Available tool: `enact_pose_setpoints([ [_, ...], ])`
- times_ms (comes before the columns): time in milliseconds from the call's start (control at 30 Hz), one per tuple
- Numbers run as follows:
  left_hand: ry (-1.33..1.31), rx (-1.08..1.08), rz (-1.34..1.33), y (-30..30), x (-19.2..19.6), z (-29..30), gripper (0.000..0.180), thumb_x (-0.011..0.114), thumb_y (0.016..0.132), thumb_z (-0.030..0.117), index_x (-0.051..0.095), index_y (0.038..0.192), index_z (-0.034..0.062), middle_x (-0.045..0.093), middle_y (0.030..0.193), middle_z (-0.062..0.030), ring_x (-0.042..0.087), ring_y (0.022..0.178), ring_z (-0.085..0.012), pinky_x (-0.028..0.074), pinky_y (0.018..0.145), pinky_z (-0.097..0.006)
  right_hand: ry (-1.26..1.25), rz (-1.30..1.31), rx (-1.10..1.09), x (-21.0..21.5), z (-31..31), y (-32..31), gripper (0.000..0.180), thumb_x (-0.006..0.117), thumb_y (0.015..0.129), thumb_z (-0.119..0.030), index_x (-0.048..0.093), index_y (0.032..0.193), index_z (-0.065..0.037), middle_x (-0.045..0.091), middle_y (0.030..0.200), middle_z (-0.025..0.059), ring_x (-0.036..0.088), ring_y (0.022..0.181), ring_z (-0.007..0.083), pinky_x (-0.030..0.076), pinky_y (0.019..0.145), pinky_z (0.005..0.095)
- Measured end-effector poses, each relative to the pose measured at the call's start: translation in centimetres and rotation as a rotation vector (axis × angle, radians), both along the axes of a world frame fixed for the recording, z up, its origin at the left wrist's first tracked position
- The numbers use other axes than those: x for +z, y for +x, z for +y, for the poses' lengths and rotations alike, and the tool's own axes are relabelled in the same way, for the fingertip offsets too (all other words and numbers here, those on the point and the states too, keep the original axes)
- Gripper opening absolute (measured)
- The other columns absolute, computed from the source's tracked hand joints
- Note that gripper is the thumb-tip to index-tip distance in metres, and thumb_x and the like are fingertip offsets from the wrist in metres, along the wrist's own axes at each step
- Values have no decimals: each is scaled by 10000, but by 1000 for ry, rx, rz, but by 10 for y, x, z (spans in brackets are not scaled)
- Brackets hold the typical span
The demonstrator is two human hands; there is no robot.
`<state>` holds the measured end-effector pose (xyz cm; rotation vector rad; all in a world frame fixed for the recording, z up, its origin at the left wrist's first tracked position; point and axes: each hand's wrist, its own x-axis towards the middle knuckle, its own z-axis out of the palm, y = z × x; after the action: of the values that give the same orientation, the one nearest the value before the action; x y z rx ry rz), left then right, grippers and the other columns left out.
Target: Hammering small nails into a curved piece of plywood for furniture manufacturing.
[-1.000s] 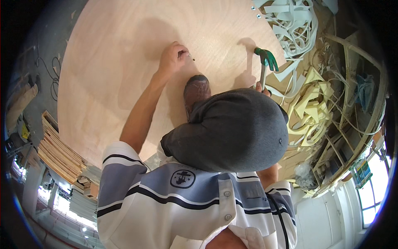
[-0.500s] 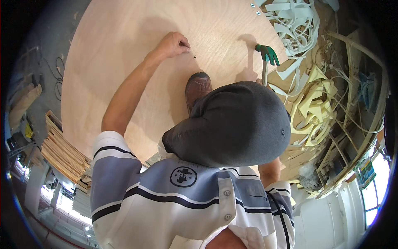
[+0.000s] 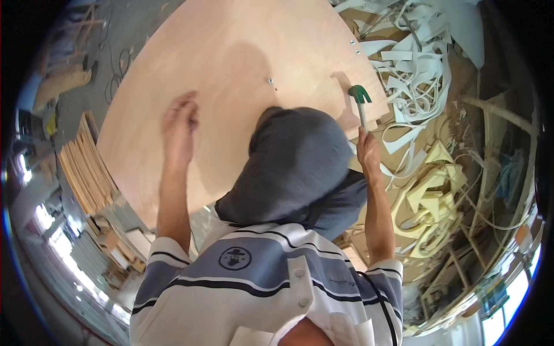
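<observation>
Grey floor [image 3: 128, 32] and white strips [image 3: 398, 56] flank the wooden panel [image 3: 300, 46]. Near its right edge, the hammer [image 3: 362, 108] points head-first away from the person, long axis leaning slightly left — right hand [image 3: 368, 153] wrapped around its handle; left hand [image 3: 181, 120] blurred, fingers half curled — any hold unclear.

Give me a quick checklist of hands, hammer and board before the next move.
1. Right hand gripping the hammer by its handle: ok.
2. Left hand clear of the small metal fitting on the wooden board: ok, well to its left.
3. Left hand empty: cannot tell, fingers curled and blurred.
4. Fitting fully seated: cannot tell, too small.
5. Hammer head above that fitting: not ok, off to its right.
6. Full view of the board: not ok, the bent trouser leg hides part.
</observation>
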<state>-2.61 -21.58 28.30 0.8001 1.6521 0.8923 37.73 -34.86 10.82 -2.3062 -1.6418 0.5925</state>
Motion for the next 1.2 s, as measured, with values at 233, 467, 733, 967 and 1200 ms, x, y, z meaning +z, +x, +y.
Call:
enact_pose_setpoints([
  [233,99,-161,-664,150,244,-43,394,503,830,-15,499,1220,40,543,940,-35,536,794,-92,452,667,-206,-10,-213,300,-7,-8,19,373,513,912,-337,586,709,-33,584,610,225,612,560,376,480,441,421],
  [467,138,-767,-687,259,268,-133,105,447,935,74,499,978,-7,572,767,-107,600,646,-187,494,588,-311,-448,156,-71,48,35,-9,713,324,912,-567,584,675,54,570,597,214,603,629,346,476,618,429],
  [733,252,-601,57,198,169,-150,170,556,802,65,507,961,30,583,673,-154,593,622,-344,451,539,-432,-62,440,268,81,61,-145,502,386,952,-365,562,731,50,545,691,304,550,683,462,430,607,482],
  [967,258,-382,138,155,155,-135,162,532,799,59,486,952,37,538,591,-145,557,545,-343,408,488,-433,-46,193,326,-22,60,-148,519,397,942,-393,597,738,40,564,654,287,567,611,433,439,559,468],
  [1200,305,-233,136,135,174,-128,290,557,780,51,426,1039,39,535,688,-163,545,508,-334,427,468,-430,234,516,453,188,146,-204,503,348,945,-391,529,655,-22,479,526,100,486,521,189,409,515,315],
])
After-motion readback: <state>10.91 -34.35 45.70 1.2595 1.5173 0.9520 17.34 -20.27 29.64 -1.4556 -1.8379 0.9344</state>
